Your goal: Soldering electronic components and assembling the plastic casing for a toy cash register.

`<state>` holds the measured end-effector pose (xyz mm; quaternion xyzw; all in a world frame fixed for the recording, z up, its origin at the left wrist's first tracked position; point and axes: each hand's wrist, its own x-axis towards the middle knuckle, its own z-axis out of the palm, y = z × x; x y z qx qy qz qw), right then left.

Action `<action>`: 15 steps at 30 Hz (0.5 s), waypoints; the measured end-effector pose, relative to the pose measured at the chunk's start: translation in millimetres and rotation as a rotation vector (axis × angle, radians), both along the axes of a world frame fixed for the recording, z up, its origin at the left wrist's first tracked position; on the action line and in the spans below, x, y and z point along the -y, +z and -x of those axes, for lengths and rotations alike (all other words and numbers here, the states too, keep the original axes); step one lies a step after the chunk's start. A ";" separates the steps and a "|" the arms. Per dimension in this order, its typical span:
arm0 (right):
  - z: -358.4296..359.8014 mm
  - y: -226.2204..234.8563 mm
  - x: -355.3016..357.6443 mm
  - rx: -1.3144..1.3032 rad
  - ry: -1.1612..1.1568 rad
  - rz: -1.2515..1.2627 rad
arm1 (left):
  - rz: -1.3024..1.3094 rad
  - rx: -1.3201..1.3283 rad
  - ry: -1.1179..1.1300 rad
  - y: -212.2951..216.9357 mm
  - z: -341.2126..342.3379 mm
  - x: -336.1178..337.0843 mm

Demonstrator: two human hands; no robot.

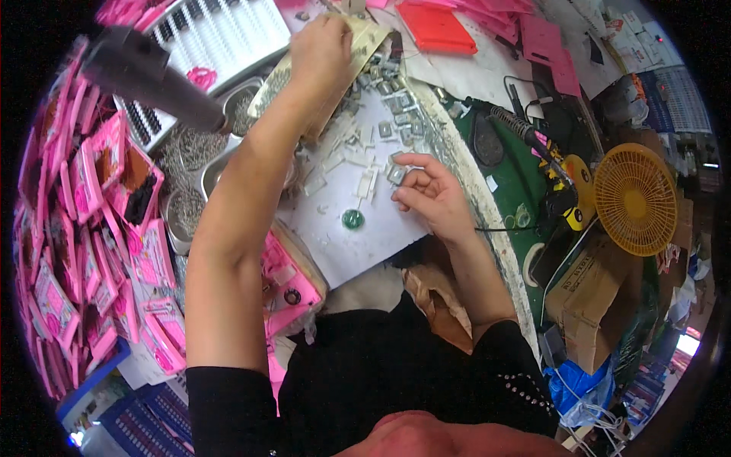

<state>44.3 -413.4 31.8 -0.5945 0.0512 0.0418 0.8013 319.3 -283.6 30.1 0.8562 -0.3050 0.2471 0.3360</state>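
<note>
My left hand [324, 47] is stretched far forward, fingers closed on the edge of a beige tray [364, 36] that tilts over the white work surface [358, 244]. My right hand [432, 190] rests on that surface with its fingertips pinched around a small grey square part [397, 174]. Several more grey square parts [396, 91] lie scattered ahead of it, along with pale plastic strips [367, 183]. A small green round piece [352, 219] sits just left of my right hand.
Pink packaged items [84, 251] are piled along the left. Metal bowls of small springs [190, 164] stand beside a white rack [209, 38]. A pink device [285, 286] lies near my lap. To the right are a soldering iron [525, 137], a yellow fan [636, 199] and cardboard boxes [590, 305].
</note>
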 end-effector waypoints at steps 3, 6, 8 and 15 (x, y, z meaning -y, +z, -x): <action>14.0 -9.1 -6.6 -0.019 0.103 0.341 | 0.147 -0.133 -0.240 29.1 55.1 1.6; 16.2 -7.1 -20.2 0.025 0.202 0.624 | 0.141 -0.408 -0.402 73.6 143.7 -51.5; 12.7 -7.7 -26.6 0.071 0.220 0.720 | 0.201 -0.599 -0.346 94.9 188.6 -97.2; 6.7 -14.0 -45.6 0.281 0.172 1.054 | 0.559 -1.249 -0.111 76.1 288.5 -207.3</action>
